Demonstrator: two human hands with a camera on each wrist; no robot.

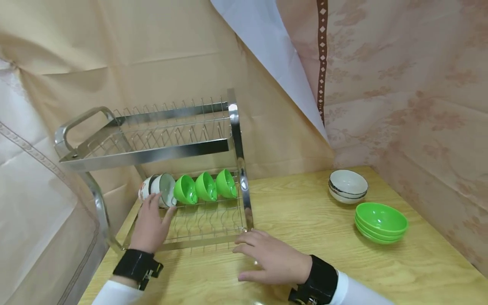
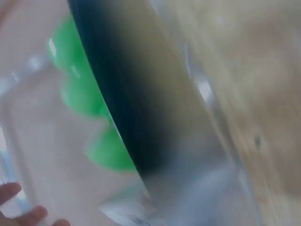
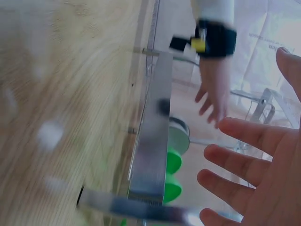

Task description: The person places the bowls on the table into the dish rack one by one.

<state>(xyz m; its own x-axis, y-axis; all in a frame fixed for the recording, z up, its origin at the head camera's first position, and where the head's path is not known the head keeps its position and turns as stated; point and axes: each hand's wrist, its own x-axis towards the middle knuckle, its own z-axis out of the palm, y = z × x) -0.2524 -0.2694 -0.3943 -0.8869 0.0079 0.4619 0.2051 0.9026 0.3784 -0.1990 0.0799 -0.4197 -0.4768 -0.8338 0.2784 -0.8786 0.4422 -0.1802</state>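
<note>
My left hand (image 1: 149,224) is at the rack's lower tier, fingers spread in front of two white bowls (image 1: 166,188) standing on edge; whether a fingertip touches them cannot be told. Three green bowls (image 1: 206,187) stand tilted in a row to their right. The left wrist view is blurred, with fingertips (image 2: 33,215) at its lower left and green bowls (image 2: 82,92) behind a metal bar. Beside the rack's front right corner, my right hand (image 1: 272,259) hovers with nothing in it, its fingers (image 3: 240,167) extended and apart in the right wrist view.
The two-tier metal dish rack (image 1: 152,156) has wire slots on its upper tier. On the wooden table (image 1: 293,212), stacked white bowls (image 1: 348,186) and stacked green bowls (image 1: 381,222) stand at the right. Cloth curtains (image 1: 171,55) hang behind and at both sides.
</note>
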